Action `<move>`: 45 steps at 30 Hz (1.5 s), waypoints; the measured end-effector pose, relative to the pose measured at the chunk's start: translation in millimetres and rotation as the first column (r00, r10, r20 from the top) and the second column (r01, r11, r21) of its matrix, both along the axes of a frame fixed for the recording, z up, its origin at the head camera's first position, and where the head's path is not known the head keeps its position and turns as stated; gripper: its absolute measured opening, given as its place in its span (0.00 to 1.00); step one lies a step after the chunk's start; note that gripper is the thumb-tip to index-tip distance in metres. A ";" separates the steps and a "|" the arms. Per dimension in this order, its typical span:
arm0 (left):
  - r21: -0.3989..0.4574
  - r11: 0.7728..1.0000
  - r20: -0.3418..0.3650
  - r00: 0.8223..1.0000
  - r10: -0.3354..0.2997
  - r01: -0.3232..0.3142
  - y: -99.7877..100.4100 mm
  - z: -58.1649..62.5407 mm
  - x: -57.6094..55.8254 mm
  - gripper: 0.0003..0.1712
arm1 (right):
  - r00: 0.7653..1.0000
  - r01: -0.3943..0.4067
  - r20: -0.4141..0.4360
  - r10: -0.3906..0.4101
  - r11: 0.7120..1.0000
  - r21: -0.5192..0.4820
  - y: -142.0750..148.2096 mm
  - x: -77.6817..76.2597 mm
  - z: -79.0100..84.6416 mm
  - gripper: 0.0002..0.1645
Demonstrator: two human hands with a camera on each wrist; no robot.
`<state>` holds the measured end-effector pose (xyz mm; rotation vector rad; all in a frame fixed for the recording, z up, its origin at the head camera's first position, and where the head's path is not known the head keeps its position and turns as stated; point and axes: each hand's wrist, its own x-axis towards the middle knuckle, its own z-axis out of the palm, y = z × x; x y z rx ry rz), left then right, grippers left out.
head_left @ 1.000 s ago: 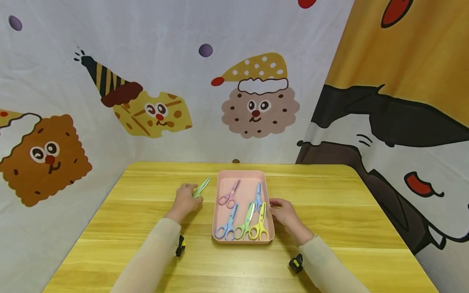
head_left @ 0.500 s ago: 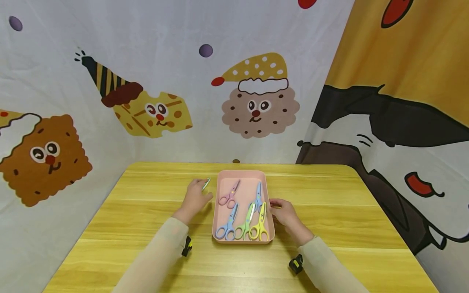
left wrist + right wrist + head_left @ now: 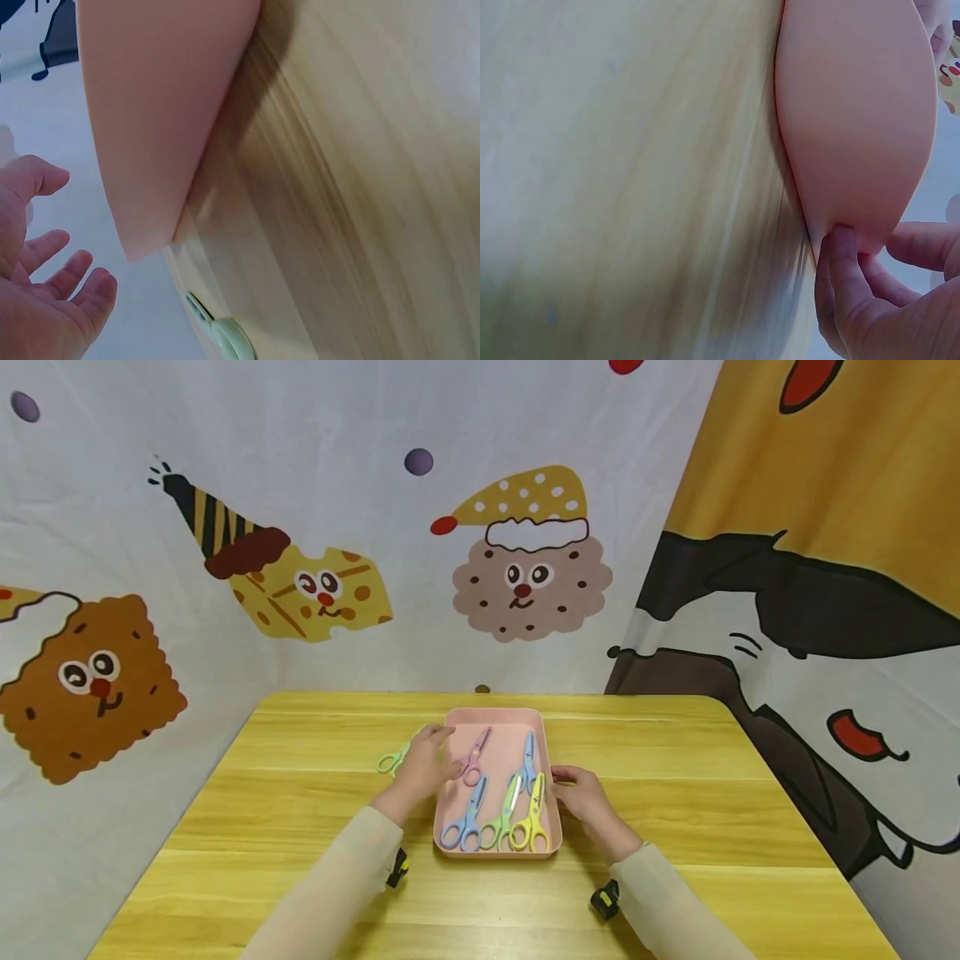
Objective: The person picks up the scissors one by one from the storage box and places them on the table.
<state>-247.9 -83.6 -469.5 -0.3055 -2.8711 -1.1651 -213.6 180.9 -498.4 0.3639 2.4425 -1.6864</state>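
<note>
My left hand [image 3: 426, 767] hovers over the left edge of the pink tray [image 3: 495, 717], fingers spread and nothing held. Green scissors [image 3: 390, 763] lie on the table just left of it, partly hidden by the hand. Inside the tray, pink scissors [image 3: 474, 757] are right beside my left fingers, their handle partly covered. Blue scissors [image 3: 468, 818], green-handled scissors [image 3: 504, 818] and yellow scissors [image 3: 532, 818] line the tray's near end, with another blue pair [image 3: 528, 756] behind. My right hand [image 3: 885, 300] holds the tray's right side, fingertips against its outer wall and thumb at the rim.
The wooden table [image 3: 675, 793] extends on both sides of the tray. A patterned curtain [image 3: 360, 410] hangs behind its far edge. Each wrist carries a small black camera.
The left hand has let go of the green scissors on the table and moved right, from beside them to over the tray's left edge. The right hand has stayed put.
</note>
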 end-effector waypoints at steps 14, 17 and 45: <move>-0.024 0.990 0.063 0.988 -0.138 0.140 19.5 -5.1 3.9 0.42 | 1.000 -0.005 -0.022 0.005 1.000 -0.011 -1.0 -0.6 0.3 0.21; -0.021 0.990 0.074 0.988 -0.137 0.139 22.8 -5.5 4.5 0.41 | 1.000 0.001 -0.015 -0.002 1.000 -0.015 -0.6 -0.9 -0.3 0.22; -0.357 0.934 0.233 0.968 0.096 -0.006 71.5 -11.4 6.5 0.44 | 1.000 0.004 -0.003 -0.004 1.000 0.013 -0.1 -1.0 0.4 0.23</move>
